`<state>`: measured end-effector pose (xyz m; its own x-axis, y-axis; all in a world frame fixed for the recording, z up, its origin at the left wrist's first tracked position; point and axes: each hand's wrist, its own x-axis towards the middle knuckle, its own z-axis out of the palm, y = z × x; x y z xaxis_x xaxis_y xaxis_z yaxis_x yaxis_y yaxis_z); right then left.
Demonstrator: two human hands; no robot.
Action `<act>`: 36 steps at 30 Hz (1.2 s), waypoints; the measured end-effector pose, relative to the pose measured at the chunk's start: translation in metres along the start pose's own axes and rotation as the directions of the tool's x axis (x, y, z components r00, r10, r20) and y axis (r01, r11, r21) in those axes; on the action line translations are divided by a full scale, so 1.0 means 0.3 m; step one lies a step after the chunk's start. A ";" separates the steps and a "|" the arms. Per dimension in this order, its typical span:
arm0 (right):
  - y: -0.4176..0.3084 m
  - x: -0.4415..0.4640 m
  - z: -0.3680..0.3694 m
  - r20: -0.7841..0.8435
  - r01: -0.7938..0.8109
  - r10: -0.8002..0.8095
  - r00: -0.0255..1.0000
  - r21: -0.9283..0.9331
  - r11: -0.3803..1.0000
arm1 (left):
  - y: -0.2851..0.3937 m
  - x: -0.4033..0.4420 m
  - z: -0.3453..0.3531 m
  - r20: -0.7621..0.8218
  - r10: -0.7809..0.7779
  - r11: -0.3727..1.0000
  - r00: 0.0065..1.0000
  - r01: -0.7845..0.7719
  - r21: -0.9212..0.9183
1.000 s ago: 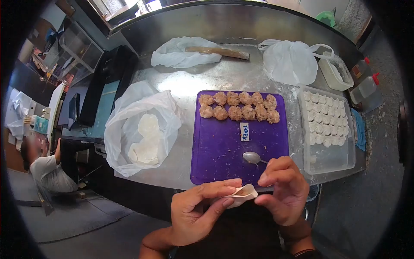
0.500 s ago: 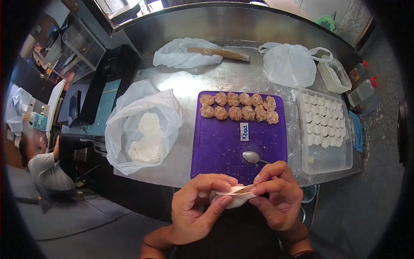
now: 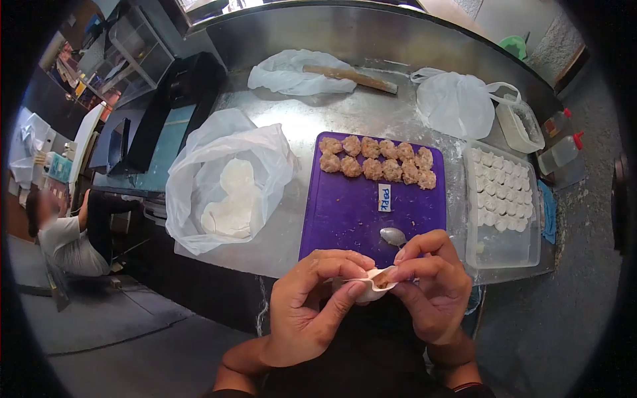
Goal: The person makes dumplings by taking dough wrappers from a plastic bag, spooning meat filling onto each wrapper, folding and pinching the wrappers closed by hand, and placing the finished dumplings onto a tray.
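Note:
A dumpling [image 3: 371,290] in white dough is held up in front of my body, just off the near edge of the purple board [image 3: 345,219]. My left hand [image 3: 315,305] pinches its left side between thumb and fingers. The fingertips of my right hand [image 3: 434,292] grip the right side, where the dough gapes and brown filling shows. Just beyond my right fingers a metal spoon [image 3: 393,236] lies on the board, its handle hidden by them. Two rows of meatballs [image 3: 381,159] sit at the board's far end, with a "PORK" label [image 3: 384,198] below.
On the left, an open plastic bag [image 3: 182,199] holds round dough wrappers [image 3: 232,205]. A clear tray [image 3: 474,252] of white dumplings [image 3: 502,186] stands right. Behind are a rolling pin [image 3: 352,78], a tied bag [image 3: 454,106], a tub [image 3: 521,126] and bottles [image 3: 563,152]. A person [image 3: 73,239] sits far left.
The dumpling's dough has gone from a long, flattened fold to a shorter, more gathered shape, with the filling plainer to see. My fingers have drawn closer together. The view has shifted slightly.

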<state>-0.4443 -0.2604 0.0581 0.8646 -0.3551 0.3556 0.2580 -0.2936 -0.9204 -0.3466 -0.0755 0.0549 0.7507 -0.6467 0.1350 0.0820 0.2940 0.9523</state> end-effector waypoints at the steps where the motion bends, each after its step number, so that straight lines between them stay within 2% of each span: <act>1: 0.001 0.006 0.001 0.006 -0.006 0.006 1.000 0.000 1.000 | 0.000 0.002 0.000 -0.007 -0.004 1.000 1.000 0.004 -0.003; 6: 0.006 0.041 0.015 0.041 0.073 -0.070 0.997 -0.085 0.994 | 0.024 0.008 -0.001 0.015 -0.018 0.981 1.000 0.014 0.191; 13: 0.027 0.041 0.049 0.003 0.105 -0.107 0.994 -0.190 0.976 | 0.019 0.011 -0.008 -0.037 -0.035 0.970 0.999 0.043 0.238; 15: 0.030 0.036 0.057 -0.021 0.103 -0.109 0.994 -0.188 0.977 | 0.006 0.011 -0.010 -0.072 0.081 0.955 0.994 -0.056 0.292; 18: 0.020 0.045 0.053 0.017 0.156 -0.157 0.987 -0.232 0.960 | 0.027 0.012 -0.011 -0.038 0.109 0.928 0.993 -0.089 0.362; 22: 0.013 0.046 0.033 0.029 0.133 -0.130 0.991 -0.288 0.948 | 0.018 0.003 -0.028 -0.003 0.046 0.932 0.999 -0.042 0.359; 25: 0.041 0.047 0.008 0.076 0.110 -0.093 0.993 -0.266 0.958 | 0.017 0.005 -0.026 -0.019 0.027 0.930 0.999 -0.018 0.366; 27: 0.069 0.039 0.004 0.086 0.027 -0.013 0.996 -0.168 0.985 | 0.016 0.009 -0.012 -0.103 -0.019 0.954 0.994 0.049 0.296; 31: 0.063 0.048 0.014 0.065 0.029 -0.021 0.998 -0.121 0.992 | 0.000 0.009 -0.021 -0.071 0.020 0.935 0.997 0.006 0.353; 34: 0.038 0.064 0.017 0.081 0.046 -0.039 0.996 -0.078 0.996 | 0.015 0.008 -0.022 -0.073 -0.027 0.950 0.997 0.049 0.309; 36: 0.018 0.078 0.019 0.103 0.094 -0.080 0.991 -0.144 0.985 | 0.025 0.009 -0.018 -0.088 -0.027 0.951 0.996 0.053 0.304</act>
<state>-0.4202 -0.2651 0.0606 0.8808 -0.2375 0.4097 0.2738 -0.4503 -0.8499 -0.3404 -0.0713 0.0610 0.8028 -0.5903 0.0846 -0.0820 0.0313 0.9961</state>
